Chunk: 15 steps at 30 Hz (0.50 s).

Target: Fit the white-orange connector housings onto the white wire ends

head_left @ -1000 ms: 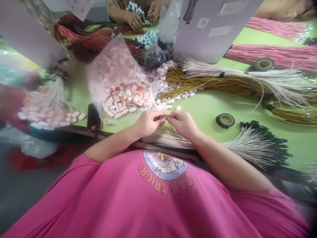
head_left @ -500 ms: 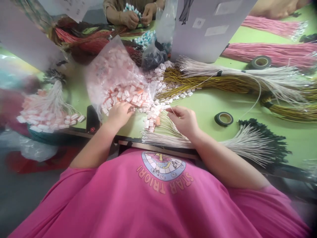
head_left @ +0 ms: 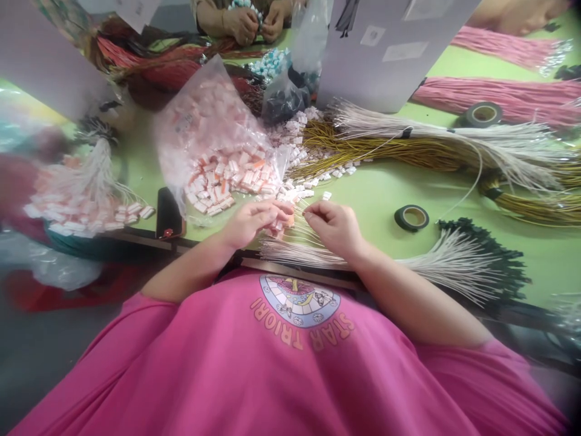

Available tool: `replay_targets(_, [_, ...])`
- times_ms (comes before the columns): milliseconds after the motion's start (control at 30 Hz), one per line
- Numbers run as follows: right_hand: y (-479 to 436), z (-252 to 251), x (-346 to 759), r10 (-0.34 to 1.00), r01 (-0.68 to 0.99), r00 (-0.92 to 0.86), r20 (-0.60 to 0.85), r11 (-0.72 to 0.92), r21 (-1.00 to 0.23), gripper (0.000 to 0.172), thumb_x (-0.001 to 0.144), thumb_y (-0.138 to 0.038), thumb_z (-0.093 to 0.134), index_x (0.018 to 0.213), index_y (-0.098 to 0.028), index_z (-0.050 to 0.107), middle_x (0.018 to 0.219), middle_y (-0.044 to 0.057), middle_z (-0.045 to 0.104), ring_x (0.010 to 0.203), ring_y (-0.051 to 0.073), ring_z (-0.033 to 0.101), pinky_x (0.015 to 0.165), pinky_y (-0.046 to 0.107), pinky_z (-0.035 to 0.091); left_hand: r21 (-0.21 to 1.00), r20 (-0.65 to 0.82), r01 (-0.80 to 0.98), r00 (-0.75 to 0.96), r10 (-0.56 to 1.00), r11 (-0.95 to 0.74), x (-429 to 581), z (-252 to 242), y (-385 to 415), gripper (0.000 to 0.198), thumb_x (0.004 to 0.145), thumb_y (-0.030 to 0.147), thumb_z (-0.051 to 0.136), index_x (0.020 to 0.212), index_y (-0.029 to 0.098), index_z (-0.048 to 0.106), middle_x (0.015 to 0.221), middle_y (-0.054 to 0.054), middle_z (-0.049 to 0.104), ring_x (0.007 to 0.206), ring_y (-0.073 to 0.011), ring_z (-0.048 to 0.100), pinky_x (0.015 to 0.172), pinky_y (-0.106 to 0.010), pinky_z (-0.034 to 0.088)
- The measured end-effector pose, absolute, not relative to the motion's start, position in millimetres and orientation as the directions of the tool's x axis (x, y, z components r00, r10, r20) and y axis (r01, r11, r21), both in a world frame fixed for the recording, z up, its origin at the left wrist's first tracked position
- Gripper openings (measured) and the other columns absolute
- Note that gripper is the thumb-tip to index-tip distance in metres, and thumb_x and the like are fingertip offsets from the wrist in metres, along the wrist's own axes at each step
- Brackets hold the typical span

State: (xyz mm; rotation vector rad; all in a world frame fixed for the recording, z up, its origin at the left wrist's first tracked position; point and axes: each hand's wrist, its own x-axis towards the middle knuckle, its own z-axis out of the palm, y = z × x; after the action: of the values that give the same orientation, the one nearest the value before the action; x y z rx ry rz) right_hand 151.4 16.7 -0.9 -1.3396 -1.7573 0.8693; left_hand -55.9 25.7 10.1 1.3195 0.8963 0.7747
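My left hand (head_left: 259, 219) is closed over the small heap of connectors, with thumb and fingers together; what lies between the fingertips is too small to make out. Facing it from the right, my right hand (head_left: 334, 225) pinches a thin white wire. Beneath both hands lies a bundle of white wires (head_left: 308, 253) along the table's front edge, its metal-tipped ends pointing left. White and orange plastic connectors (head_left: 278, 227) sit under my left fingers. More of these spill from a clear plastic bag (head_left: 211, 118) just beyond.
A dark phone (head_left: 167, 213) lies left of my hands, near wires with connectors fitted (head_left: 86, 200). To the right are a tape roll (head_left: 411, 217) and yellow-brown wires (head_left: 408, 152). A grey-white divider (head_left: 381, 54) stands behind. Across the table, another person's hands (head_left: 254, 25) hold small blue-and-white parts.
My left hand has moved right, from the connectors at the bag's mouth to close beside my right hand. My right hand has shifted only slightly and keeps its pinch.
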Motion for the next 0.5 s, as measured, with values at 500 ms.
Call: replay_targets(500, [15, 0, 151, 0.954, 0.582, -0.297, 0.030, 0.206, -0.787, 0.022, 0.079, -0.027, 0.048, 0.064, -0.015, 0.058, 0.053, -0.002, 0.049, 0.052, 0.008, 0.040, 0.054, 0.024, 0.034, 0.946, -0.289, -0.029, 0.379, 0.879, 0.323, -38, -3, 24, 0.036, 0.066, 0.023, 0.080, 0.099, 0.015, 0.070, 0.085, -0.004, 0.070, 0.068, -0.0114, 0.066, 0.059, -0.022, 0.054])
